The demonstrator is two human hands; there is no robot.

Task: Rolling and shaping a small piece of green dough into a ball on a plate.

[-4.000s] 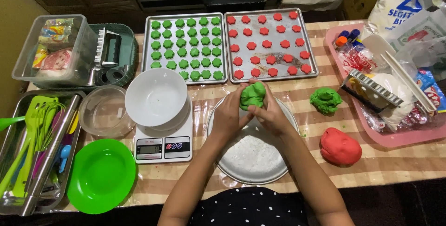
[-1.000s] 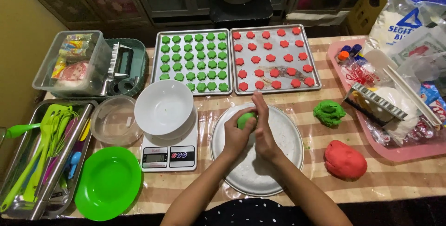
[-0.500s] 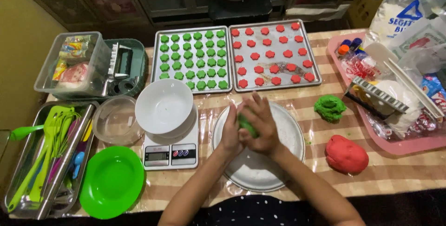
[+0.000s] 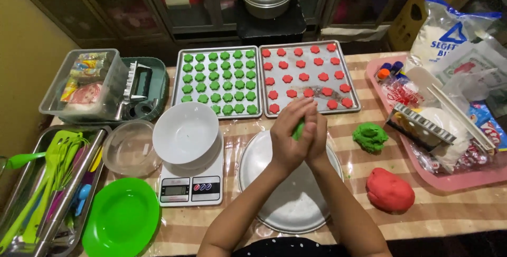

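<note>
Pressing green dough piece [image 4: 299,129] between palms: left hand [image 4: 288,135] and right hand [image 4: 318,136] clasped together around it, above round metal plate [image 4: 274,204]. Green dough lump [image 4: 370,136] and red dough lump [image 4: 390,189] lie right of plate.

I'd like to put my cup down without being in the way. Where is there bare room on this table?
Bare cloth shows between the round metal plate and the red dough, and along the front edge right of the green plate. The left side, the baking trays at the back and the pink tray are crowded.

Left hand [image 4: 288,138] and right hand [image 4: 317,135] pressed palm to palm; forearms converging
</note>
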